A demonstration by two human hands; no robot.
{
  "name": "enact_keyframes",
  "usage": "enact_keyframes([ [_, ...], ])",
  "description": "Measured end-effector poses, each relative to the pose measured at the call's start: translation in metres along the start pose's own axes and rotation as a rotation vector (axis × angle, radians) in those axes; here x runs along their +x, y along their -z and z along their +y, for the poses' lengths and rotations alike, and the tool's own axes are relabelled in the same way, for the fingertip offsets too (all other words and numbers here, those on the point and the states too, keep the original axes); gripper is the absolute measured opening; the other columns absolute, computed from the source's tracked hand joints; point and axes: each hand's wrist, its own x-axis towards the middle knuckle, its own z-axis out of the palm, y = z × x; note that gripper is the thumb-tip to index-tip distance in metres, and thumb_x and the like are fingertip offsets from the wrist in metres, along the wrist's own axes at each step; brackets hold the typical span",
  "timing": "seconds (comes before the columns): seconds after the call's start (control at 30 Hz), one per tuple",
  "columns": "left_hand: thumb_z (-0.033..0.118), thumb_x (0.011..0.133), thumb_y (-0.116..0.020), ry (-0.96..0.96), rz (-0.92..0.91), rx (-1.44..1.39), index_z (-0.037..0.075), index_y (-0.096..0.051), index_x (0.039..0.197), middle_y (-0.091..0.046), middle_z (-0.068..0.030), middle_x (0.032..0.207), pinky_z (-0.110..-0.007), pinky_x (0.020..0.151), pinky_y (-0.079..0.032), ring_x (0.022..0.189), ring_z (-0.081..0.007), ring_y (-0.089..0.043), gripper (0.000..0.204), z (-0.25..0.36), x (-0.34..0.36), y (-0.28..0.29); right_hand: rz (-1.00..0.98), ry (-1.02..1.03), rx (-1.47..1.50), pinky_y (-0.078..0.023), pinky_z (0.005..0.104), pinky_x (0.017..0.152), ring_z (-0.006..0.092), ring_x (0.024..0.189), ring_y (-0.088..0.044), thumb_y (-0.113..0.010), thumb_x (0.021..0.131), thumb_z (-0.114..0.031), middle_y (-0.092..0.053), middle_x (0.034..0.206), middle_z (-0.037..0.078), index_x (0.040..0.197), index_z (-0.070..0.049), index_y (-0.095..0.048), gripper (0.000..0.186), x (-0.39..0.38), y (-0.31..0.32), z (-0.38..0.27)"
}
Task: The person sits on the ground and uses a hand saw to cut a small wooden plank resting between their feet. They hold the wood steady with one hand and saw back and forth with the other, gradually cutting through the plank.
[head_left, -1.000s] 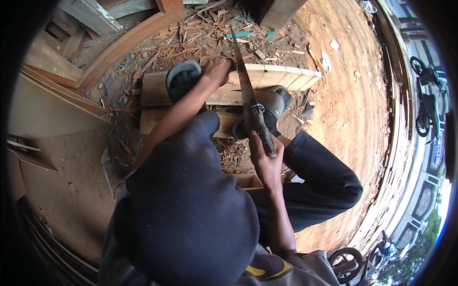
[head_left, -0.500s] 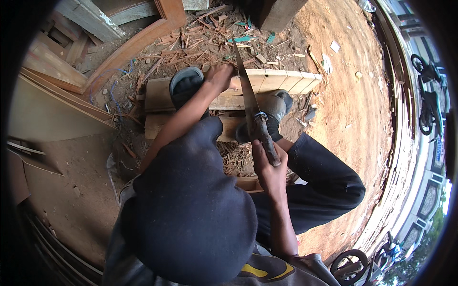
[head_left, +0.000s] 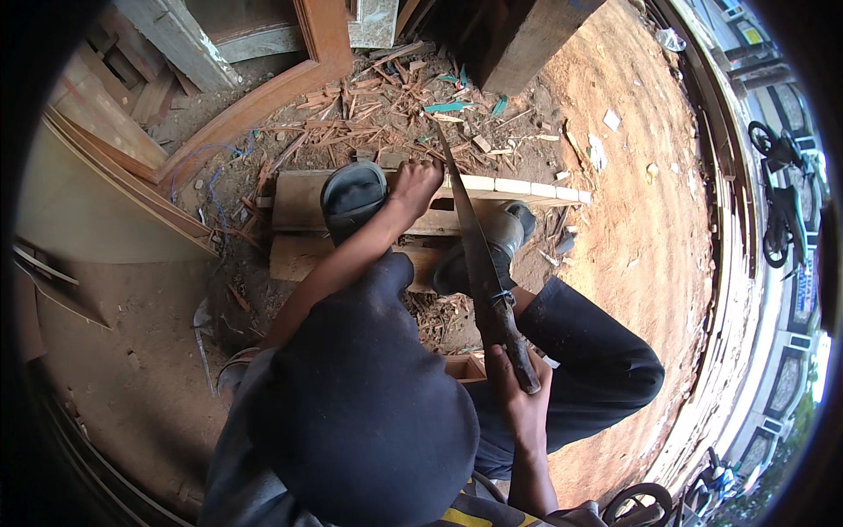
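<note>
My right hand (head_left: 524, 395) is wrapped around the dark, worn handle of a handsaw (head_left: 479, 255), with blue cord tied where blade meets handle. The long blade points away from me and crosses a pale wooden plank (head_left: 537, 191) that has lines marked across it. Just left of the blade, my left hand (head_left: 416, 187) is closed on the plank, though its fingertips are hidden. Thick wooden boards (head_left: 294, 202) lie beneath on the ground. My left shoe (head_left: 354, 195) presses on them, and my right shoe (head_left: 505, 230) is beside the blade, close to the plank.
Wood scraps (head_left: 342, 114) and shavings litter the ground ahead. A brown wooden frame (head_left: 237, 140) and a leaning panel (head_left: 114, 202) stand at the left. A thick post (head_left: 536, 44) rises at the far side. Motorbikes (head_left: 781, 193) are parked beyond the dirt at right.
My right hand has drawn the saw back toward me. The plank now shows more of its narrow edge, its wide marked face turned away. My left hand stays at its left part.
</note>
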Motion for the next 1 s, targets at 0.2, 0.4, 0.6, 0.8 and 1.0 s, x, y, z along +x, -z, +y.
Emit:
enact_keyframes([
  [0.2, 0.007, 0.078, -0.065, 0.017, -0.017, -0.023, -0.003, -0.045, 0.131, -0.062, -0.0122, 0.098, -0.048, 0.091, -0.042, 0.097, -0.0287, -0.059, 0.058, -0.01, 0.0, -0.012, 0.004, -0.019, 0.017, -0.032, 0.0243, 0.054, 0.0028, 0.063, -0.039, -0.062, 0.095, -0.019, -0.047, 0.065, -0.005, 0.086, 0.002, -0.061, 0.023, 0.009, -0.009, 0.001],
  [0.4, -0.004, 0.068, -0.063, -0.055, -0.058, 0.047, -0.007, -0.051, 0.121, -0.065, -0.0207, 0.096, -0.049, 0.083, -0.05, 0.093, -0.0385, -0.065, 0.054, -0.003, 0.0, -0.007, 0.0, -0.011, -0.018, -0.032, 0.0242, 0.053, 0.0029, 0.062, -0.039, -0.063, 0.094, -0.019, -0.047, 0.064, -0.004, 0.084, 0.001, -0.061, 0.023, -0.016, -0.003, 0.005],
  [0.6, 0.001, 0.074, -0.065, 0.047, -0.063, -0.047, -0.005, -0.052, 0.123, -0.063, -0.0202, 0.109, -0.045, 0.086, -0.053, 0.109, -0.0355, -0.061, 0.051, 0.005, -0.003, 0.008, 0.022, -0.031, -0.041, -0.032, 0.0249, 0.053, 0.0034, 0.062, -0.039, -0.064, 0.094, -0.022, -0.048, 0.064, -0.003, 0.08, 0.001, -0.058, 0.027, -0.011, -0.005, 0.017],
  [0.8, 0.003, 0.071, -0.065, 0.01, -0.006, -0.125, -0.001, -0.066, 0.088, -0.068, -0.0213, 0.084, -0.049, 0.076, -0.054, 0.085, -0.0374, -0.068, 0.018, -0.001, -0.009, 0.01, 0.091, 0.03, -0.013, -0.034, 0.024, 0.053, 0.0038, 0.062, -0.04, -0.064, 0.094, -0.022, -0.048, 0.064, -0.003, 0.079, 0.001, -0.057, 0.028, -0.012, -0.004, 0.021],
  [1.0, 0.003, 0.077, -0.061, -0.024, -0.036, -0.107, 0.007, -0.068, 0.081, -0.066, -0.0143, 0.085, -0.047, 0.083, -0.052, 0.087, -0.0325, -0.066, 0.009, -0.001, -0.009, 0.016, 0.094, 0.027, 0.039, -0.034, 0.0238, 0.055, 0.0043, 0.063, -0.04, -0.063, 0.095, -0.023, -0.048, 0.065, -0.003, 0.079, 0.001, -0.057, 0.029, 0.004, -0.001, 0.014],
])
